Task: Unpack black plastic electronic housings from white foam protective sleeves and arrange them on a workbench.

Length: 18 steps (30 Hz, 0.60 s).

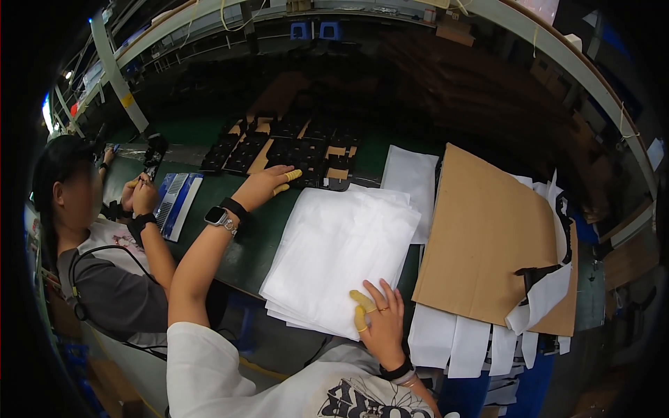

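Black parts: laid out in rows on the green bench, at the far side, just beyond the left hand.
Co-worker: seated at the left, both hands on a small dark item beside a blue-and-white tray.
Left hand: stretched forward, fingers loose and holding nothing, yellow-capped fingertips touching the nearest black part.
White sheets: a stack in the middle; none looks lifted yet.
Right hand: flat on the stack's near edge, pressing, not gripping.
Cardboard: at the right, over more white sheets.
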### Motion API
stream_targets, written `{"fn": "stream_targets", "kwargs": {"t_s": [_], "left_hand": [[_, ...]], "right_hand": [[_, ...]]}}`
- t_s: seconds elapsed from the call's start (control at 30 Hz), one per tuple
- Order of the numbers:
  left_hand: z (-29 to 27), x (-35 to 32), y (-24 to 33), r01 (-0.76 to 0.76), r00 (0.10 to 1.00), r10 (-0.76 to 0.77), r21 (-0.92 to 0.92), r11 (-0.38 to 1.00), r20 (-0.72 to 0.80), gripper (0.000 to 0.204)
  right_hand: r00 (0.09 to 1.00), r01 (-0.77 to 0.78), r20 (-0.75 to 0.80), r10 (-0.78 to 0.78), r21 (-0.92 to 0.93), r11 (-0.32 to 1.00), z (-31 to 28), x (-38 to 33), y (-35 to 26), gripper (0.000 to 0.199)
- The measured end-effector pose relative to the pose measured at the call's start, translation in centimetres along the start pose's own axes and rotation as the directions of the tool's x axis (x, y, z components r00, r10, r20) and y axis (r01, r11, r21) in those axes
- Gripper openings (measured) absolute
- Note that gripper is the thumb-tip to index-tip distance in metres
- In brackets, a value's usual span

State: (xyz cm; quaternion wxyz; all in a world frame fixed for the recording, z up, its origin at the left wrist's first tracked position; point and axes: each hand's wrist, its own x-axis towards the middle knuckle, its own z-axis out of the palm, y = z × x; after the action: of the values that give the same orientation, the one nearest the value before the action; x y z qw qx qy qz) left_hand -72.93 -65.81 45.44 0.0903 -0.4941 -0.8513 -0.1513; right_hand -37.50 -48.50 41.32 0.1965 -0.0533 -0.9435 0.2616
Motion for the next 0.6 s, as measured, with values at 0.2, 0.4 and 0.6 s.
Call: {"fn": "stream_targets", "kwargs": {"t_s": [0.2,0.4,0.6], "left_hand": [[0.3,0.2,-0.9,0.100,0.993,-0.101,0.020,0.995,0.054,0.036],[-7.9,3.3,13.4,-0.242,0.960,-0.043,-0.893,0.379,-0.278,0.033],[-14.5,-2.1,28.2,-0.201,0.842,0.349,-0.839,-0.505,-0.412,0.057]], "right_hand": [[1.000,0.011,0.011,-0.011,0.000,1.000,0.1,0.1,-0.3,0.031],[1.000,0.009,0.015,-0.009,-0.025,1.000,0.0,0.3,0.2,0.032],[1.000,0.024,0.018,-0.024,0.012,1.000,-0.2,0.3,0.3,0.033]]}}
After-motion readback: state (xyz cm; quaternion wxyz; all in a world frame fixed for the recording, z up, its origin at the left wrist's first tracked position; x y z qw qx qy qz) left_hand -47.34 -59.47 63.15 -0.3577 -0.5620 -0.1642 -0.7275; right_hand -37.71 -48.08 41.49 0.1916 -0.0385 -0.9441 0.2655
